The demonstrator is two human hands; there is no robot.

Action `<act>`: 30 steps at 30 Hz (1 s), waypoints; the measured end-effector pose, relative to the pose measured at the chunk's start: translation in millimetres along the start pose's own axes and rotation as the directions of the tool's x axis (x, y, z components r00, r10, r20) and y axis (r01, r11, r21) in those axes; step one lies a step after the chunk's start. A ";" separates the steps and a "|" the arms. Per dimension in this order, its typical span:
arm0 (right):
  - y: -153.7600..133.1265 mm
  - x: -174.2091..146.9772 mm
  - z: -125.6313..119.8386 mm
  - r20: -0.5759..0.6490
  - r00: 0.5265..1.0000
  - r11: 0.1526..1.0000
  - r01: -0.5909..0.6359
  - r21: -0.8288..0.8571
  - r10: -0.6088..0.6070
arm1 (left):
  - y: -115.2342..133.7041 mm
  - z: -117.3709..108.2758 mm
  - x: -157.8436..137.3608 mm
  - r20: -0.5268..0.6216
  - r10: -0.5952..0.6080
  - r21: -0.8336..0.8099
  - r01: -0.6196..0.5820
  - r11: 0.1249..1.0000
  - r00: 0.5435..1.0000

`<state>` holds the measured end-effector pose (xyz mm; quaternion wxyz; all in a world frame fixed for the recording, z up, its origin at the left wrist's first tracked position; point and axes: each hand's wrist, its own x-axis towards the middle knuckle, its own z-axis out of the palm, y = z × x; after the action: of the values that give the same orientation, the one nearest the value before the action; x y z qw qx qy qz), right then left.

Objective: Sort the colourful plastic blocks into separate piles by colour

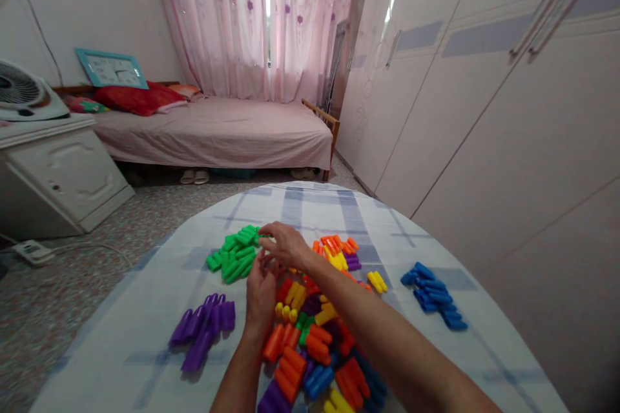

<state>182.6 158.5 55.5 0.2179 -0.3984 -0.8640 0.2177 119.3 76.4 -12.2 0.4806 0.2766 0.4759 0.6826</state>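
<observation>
My right hand [289, 246] reaches across to the right edge of the green plastic pieces [237, 255], its fingers curved and apart. Just below it is my left hand [262, 290], fingers curled in; whatever they hold, if anything, is hidden. Under and between my forearms spreads a mixed heap of finger-shaped plastic pieces, with orange pieces [289, 374], yellow pieces [295, 295] and blue pieces [318, 382] among them. My right forearm covers part of this heap. Purple pieces [206, 329] form a separate group at the left.
All this lies on a round table with a checked cloth [145, 329]. A blue pile [433, 297] sits at the right, and a small yellow piece [376, 282] nearer the middle. Beyond stand a bed [232, 129], a white wardrobe [508, 142] and a cabinet with a fan [22, 93].
</observation>
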 end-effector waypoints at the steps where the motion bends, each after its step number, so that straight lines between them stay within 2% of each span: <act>1: 7.8 -6.3 -11.7 -0.031 0.999 1.000 -0.014 -0.011 0.014 | -1.6 0.1 1.4 -0.032 -0.024 -0.033 0.023 0.999 0.999; 3: 29.1 -22.3 -37.6 -0.041 0.997 0.997 -0.064 -0.035 0.063 | -4.4 0.0 4.1 -0.087 -0.048 -0.082 0.041 0.996 0.995; 6: 67.8 -51.5 -71.6 -0.021 0.976 0.964 -0.215 -0.154 0.215 | -5.4 -1.3 5.8 -0.106 -0.054 -0.057 0.048 0.997 0.993; 9: 100.8 -79.2 -88.4 -0.042 0.945 0.911 -0.324 -0.254 0.324 | -3.9 -4.4 4.6 -0.112 -0.020 0.093 0.031 0.995 0.994; 11: 115.1 -93.1 -89.6 -0.046 0.929 0.890 -0.364 -0.275 0.366 | -2.9 -7.3 2.7 -0.159 0.094 0.225 -0.057 0.973 0.983; 13: 123.2 -102.5 -86.1 -0.028 0.921 0.885 -0.382 -0.267 0.389 | -1.9 -10.0 0.6 -0.211 0.294 0.370 -0.202 0.907 0.932; 16: 127.4 -109.5 -78.7 -0.009 0.913 0.884 -0.397 -0.245 0.407 | -0.4 -13.2 -0.9 -0.214 0.584 0.570 -0.386 0.725 0.783; 18: 128.3 -111.1 -75.8 -0.037 0.912 0.882 -0.405 -0.241 0.409 | 0.3 -14.9 0.2 -0.197 0.680 0.647 -0.428 0.632 0.706; 20: 130.2 -111.0 -76.1 -0.089 0.910 0.878 -0.413 -0.241 0.404 | 0.2 -16.2 2.6 -0.181 0.712 0.685 -0.432 0.587 0.679; 23: 138.2 -107.6 -82.1 -0.177 0.894 0.859 -0.446 -0.250 0.412 | -1.6 -16.9 6.6 -0.138 0.712 0.715 -0.429 0.553 0.689; 27: 159.0 -100.0 -91.0 -0.312 0.831 0.794 -0.543 -0.272 0.461 | -4.3 -15.9 8.8 -0.075 0.660 0.722 -0.416 0.553 0.747; 30: 173.8 -99.0 -91.2 -0.335 0.808 0.765 -0.577 -0.287 0.484 | -4.7 -15.4 7.5 -0.046 0.640 0.713 -0.424 0.559 0.767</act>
<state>394.1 201.6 13.7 0.1696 -0.6852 -0.7065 0.0512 105.4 77.8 -23.1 0.0382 0.4538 0.6456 0.6130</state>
